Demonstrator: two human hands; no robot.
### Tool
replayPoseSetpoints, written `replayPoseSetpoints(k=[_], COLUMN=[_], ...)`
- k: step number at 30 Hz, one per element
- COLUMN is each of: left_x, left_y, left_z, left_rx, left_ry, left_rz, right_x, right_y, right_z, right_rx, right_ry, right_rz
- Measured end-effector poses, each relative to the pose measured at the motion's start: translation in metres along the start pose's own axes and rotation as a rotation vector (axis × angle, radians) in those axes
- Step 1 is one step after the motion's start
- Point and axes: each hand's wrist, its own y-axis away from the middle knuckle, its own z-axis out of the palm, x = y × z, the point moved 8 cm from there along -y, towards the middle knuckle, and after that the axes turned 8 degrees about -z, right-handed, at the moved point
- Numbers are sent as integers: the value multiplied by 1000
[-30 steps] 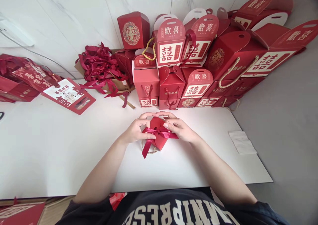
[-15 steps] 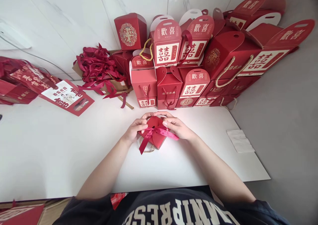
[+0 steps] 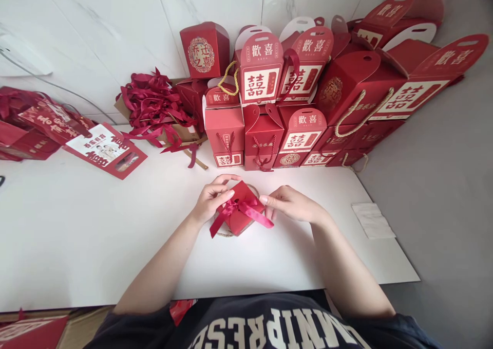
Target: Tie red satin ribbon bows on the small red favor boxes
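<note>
A small red gift box (image 3: 243,190) tied with a dark red ribbon bow (image 3: 239,210) stands on the white table (image 3: 77,225) in front of me. My left hand (image 3: 212,199) is curled round the box's left side, thumb and fingers pressed on it. My right hand (image 3: 289,205) is just right of the box, fingertips at the ribbon's right loop, fingers bent and close together. A tan cord handle shows under the box.
Stacks of red gift boxes (image 3: 265,117) line the back wall and right corner. A heap of loose red ribbons (image 3: 154,105) lies back left, flat red cartons (image 3: 106,148) at far left. A white paper (image 3: 373,220) lies by the table's right edge.
My right hand has drawn away to the right side of the box. The box has turned and tilted a little in my left hand.
</note>
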Motion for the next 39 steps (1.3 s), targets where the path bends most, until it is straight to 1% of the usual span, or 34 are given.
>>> replayPoseSetpoints(k=[3,5,7,9,12,14,19,21,25,29,30,32,33,34,35,36,37,39], left_x=[1,1,1,1,2,2,-3,-8,-19,-24,-23,-17,-13,-10,-7,-4,-2,2], left_y=[1,2,3,4,3,2,2,1,-1,-2,-2,-2,-1,-1,-1,0,1,1], left_z=[-6,-9,-12,-13,-10,-11,-19,-19,-15,-13,-13,-13,-12,-11,-9,-7,-5,-3], left_rx=[117,175,229,257,211,181,216,230,240,214,200,150,111,64,16,-28,-65,-110], left_ry=[-55,-68,-49,-37,-68,-77,-72,-21,138,205,192,135,101,73,50,27,4,-46], left_rz=[15,26,35,35,18,5,-60,-99,-173,-216,-208,-179,-168,-162,-157,-151,-143,-121], right_x=[1,1,0,-2,-6,-6,-5,-5,-2,9,11,15,18,20,22,23,22,16], right_y=[3,3,0,-5,-14,-17,-18,-18,-19,-18,-16,-9,-5,-1,1,1,-1,-7], right_z=[13,17,20,19,10,6,6,6,7,3,1,-1,-3,-6,-11,-18,-26,-39], right_rx=[-144,-193,-209,-167,4,67,69,69,46,10,-24,-134,-183,-207,-189,-126,-21,227], right_ry=[-65,-47,-94,-210,-332,-349,-379,-383,-370,-324,-303,-240,-201,-160,-130,-115,-115,-139], right_rz=[42,21,-16,-66,-172,-211,-203,-199,-180,-105,-89,-61,-48,-38,-37,-48,-74,-155])
